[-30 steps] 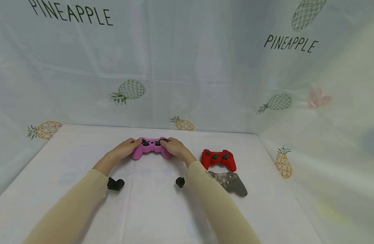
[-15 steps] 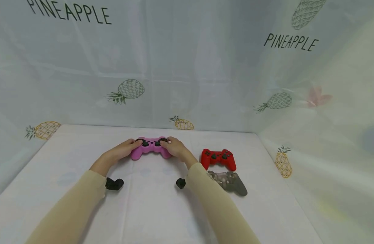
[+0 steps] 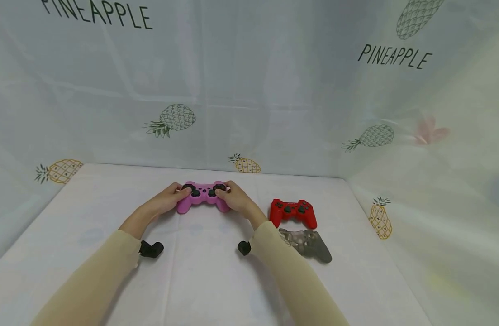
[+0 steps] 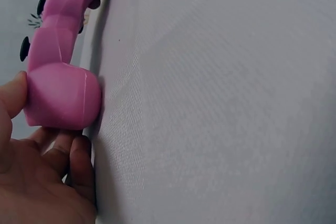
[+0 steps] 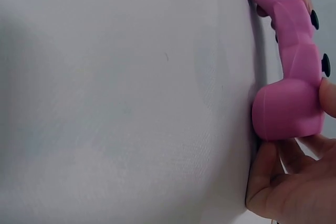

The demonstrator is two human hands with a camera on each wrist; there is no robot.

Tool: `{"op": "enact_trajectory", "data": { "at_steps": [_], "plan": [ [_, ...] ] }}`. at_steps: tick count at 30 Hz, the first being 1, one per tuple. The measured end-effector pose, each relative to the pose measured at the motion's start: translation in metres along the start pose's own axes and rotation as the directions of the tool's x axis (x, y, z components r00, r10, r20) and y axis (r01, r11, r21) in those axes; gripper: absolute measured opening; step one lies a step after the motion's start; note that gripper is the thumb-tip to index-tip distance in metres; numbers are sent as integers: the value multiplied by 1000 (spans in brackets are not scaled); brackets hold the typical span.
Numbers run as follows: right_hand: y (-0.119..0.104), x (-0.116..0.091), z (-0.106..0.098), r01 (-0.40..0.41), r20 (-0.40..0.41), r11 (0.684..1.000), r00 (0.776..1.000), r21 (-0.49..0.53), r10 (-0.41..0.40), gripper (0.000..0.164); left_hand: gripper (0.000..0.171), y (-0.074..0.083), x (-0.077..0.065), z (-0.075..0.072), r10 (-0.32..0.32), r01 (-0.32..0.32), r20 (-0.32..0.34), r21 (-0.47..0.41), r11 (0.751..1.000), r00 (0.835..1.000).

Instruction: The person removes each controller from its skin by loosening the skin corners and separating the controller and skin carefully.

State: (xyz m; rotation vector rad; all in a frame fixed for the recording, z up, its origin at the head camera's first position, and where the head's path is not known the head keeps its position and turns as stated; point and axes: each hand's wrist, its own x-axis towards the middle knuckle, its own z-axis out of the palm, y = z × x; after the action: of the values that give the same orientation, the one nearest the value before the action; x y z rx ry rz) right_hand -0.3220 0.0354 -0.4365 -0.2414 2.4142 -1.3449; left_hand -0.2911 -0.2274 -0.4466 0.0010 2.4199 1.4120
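A pink game controller (image 3: 203,192) with black thumbsticks rests on the white-covered table between both hands. My left hand (image 3: 168,199) grips its left end, thumb on top and fingers curled along the side; the left wrist view shows that thumb pressed on the pink handle (image 4: 63,98). At the opposite end my right hand (image 3: 238,198) grips likewise, with the thumb beside the right stick. In the right wrist view the fingers (image 5: 262,174) bend under the pink grip (image 5: 289,108), close to the cloth.
A red game controller (image 3: 293,213) lies to the right of the right hand. Just in front of it is a grey camouflage-patterned controller (image 3: 310,244), partly covered by the right sleeve (image 3: 290,276). A pineapple-print curtain (image 3: 249,90) hangs behind the table (image 3: 204,280).
Both hands keep hold of the pink controller, which stays in the same place on the table. The head view has shifted very slightly.
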Motion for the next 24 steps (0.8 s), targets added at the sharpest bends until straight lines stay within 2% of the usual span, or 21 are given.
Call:
{"op": "enact_trajectory", "data": {
  "at_steps": [17,24],
  "plan": [
    [-4,-15,-1,9,0,999,1000,-49,-9,57,61,6,-12,4,53,-53,-11,24,998,999],
    [-3,-20,-1,45,-13,996,999,-75,-46,57,59,3,-15,7,87,-87,-23,23,996,996]
  ]
}}
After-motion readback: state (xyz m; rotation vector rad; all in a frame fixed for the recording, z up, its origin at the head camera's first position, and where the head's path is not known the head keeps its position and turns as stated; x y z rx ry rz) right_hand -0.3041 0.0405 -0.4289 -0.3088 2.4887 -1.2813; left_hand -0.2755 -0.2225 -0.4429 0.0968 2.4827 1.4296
